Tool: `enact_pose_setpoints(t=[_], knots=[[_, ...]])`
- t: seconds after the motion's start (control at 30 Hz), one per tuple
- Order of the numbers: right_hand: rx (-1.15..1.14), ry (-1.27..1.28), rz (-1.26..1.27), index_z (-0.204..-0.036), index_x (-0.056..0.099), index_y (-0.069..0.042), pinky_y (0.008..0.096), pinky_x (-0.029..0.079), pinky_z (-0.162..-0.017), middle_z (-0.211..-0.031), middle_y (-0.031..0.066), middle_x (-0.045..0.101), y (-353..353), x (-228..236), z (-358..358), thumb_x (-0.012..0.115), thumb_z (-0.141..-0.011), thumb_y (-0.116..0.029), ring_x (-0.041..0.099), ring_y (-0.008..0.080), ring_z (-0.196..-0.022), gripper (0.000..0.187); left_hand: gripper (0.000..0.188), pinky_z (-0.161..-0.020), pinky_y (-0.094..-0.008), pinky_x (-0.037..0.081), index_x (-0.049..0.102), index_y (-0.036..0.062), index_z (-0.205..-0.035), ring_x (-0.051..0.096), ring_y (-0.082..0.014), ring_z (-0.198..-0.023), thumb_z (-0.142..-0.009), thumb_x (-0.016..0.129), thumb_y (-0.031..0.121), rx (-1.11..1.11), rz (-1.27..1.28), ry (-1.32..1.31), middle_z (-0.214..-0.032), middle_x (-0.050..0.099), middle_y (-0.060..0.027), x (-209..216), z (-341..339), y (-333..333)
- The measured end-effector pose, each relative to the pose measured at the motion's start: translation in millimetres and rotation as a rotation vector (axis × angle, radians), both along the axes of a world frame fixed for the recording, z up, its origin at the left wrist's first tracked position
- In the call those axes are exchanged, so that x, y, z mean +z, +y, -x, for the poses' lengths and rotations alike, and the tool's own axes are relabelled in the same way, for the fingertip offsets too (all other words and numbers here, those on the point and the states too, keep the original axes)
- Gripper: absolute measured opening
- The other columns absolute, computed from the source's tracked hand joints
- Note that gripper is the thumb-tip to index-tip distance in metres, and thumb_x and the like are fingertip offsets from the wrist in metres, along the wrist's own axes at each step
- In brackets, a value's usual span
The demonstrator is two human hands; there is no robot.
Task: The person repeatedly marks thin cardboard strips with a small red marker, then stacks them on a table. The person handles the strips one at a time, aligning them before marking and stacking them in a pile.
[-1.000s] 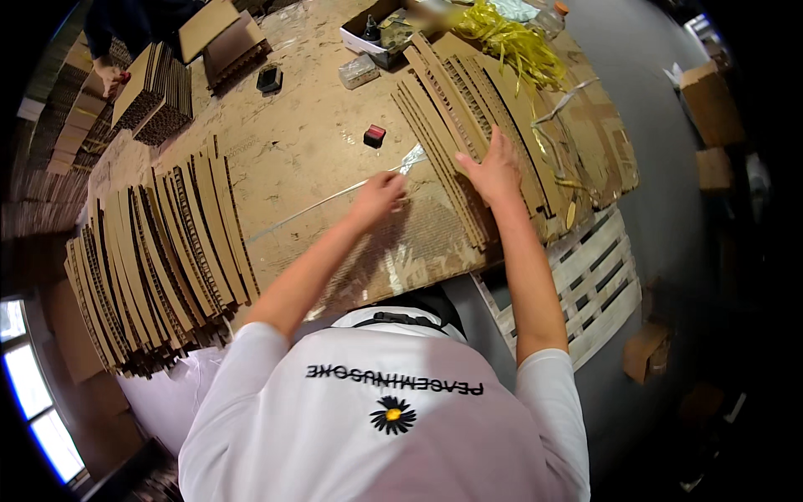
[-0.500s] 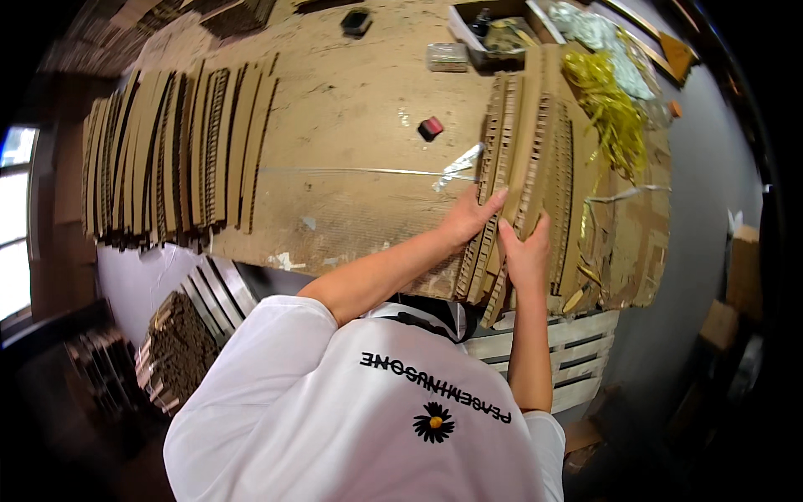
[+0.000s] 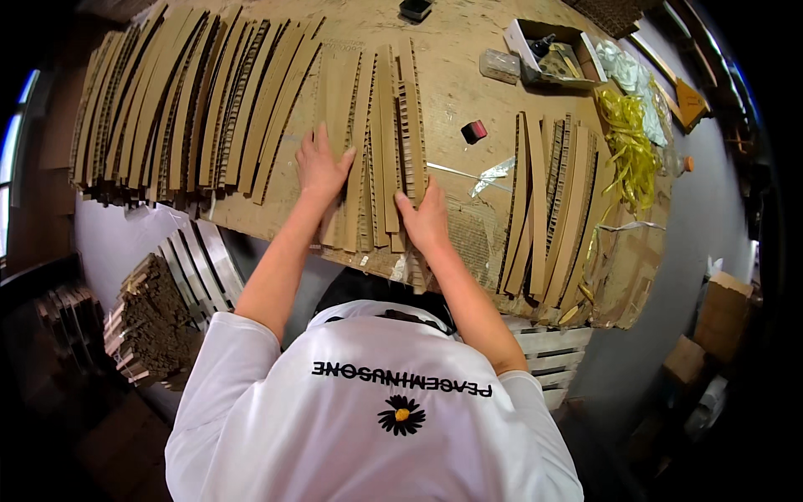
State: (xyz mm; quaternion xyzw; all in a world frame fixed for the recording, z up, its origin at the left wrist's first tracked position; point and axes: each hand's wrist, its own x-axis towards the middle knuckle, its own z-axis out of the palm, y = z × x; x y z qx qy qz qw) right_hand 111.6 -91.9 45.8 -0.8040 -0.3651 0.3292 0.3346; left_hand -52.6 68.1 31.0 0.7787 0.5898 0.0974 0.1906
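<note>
A loose bundle of brown corrugated cardboard strips [image 3: 385, 155] lies between my hands near the middle of the table. My left hand [image 3: 323, 170] rests flat along the bundle's left side, fingers spread and thumb pointing to the right. On the bundle's right side, my right hand [image 3: 427, 219] is closed on the outer strips near their lower end, thumb on top. A long row of similar cardboard strips [image 3: 180, 105] stands packed at the left of the table. Another, smaller group of strips [image 3: 548, 209] is at the right.
Beyond my right hand are a small red-and-black block [image 3: 474, 132] and a scrap of clear tape [image 3: 495, 176]. A white open box [image 3: 523, 42] with tools, a clear container [image 3: 499, 65] and a yellow ribbon tangle [image 3: 627, 146] occupy the far right. Below the table's left edge sits a stack [image 3: 150, 314].
Both hands have moved left from the right-hand group, bringing a bundle of strips toward the row at left. My left hand's fingers have spread. The view has shifted too.
</note>
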Motion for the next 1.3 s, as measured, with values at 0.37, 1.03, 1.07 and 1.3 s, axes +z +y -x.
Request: enact_pose_setpoints(t=[0.37, 1.03, 1.07, 1.3], knots=[[-0.056, 0.111, 0.034, -0.116, 0.066, 0.008, 0.0491, 0.05, -0.092, -0.106, 0.0328, 0.069, 40, 5, 0, 0.056, -0.099, -0.049, 0.066, 0.0485, -0.104, 0.061, 0.061, -0.117, -0.0607, 0.026, 0.045, 0.0211, -0.153, 0.025, -0.0477, -0.148, -0.098, 0.058, 0.044, -0.189, -0.16, 0.03, -0.161, 0.038, -0.0098, -11, -29, -7], [-0.081, -0.163, 0.137, -0.092, 0.073, 0.0, 0.0438, 0.056, -0.081, -0.091, 0.0203, 0.075, 95, -54, -205, 0.085, -0.077, -0.036, 0.072, 0.0351, -0.088, 0.041, 0.059, -0.097, -0.0505, 0.043, 0.054, -0.0007, -0.132, 0.051, -0.04, -0.117, -0.083, 0.078, 0.021, -0.09, -0.442, -0.126, -0.132, 0.053, -0.0192, 9, -60, -83], [-0.057, -0.157, 0.127, -0.09, 0.072, 0.001, 0.0433, 0.056, -0.08, -0.089, 0.0205, 0.074, 98, -53, -202, 0.087, -0.075, -0.035, 0.072, 0.0351, -0.087, 0.041, 0.058, -0.097, -0.0503, 0.043, 0.054, -0.0006, -0.132, 0.052, -0.0398, -0.117, -0.083, 0.078, 0.021, -0.034, -0.467, -0.091, -0.131, 0.053, -0.0191, 8, -58, -76], [-0.157, 0.573, -0.061, -0.096, 0.069, -0.001, 0.0255, 0.054, -0.055, -0.08, 0.0042, 0.068, 80, -22, -201, 0.08, -0.089, -0.022, 0.064, 0.0121, -0.066, 0.025, 0.046, -0.091, -0.0488, 0.048, 0.055, 0.0024, -0.122, 0.055, -0.0387, -0.112, -0.084, 0.076, 0.017, 0.086, -0.278, 0.083, -0.12, 0.055, -0.0187, 0, -40, -36]])
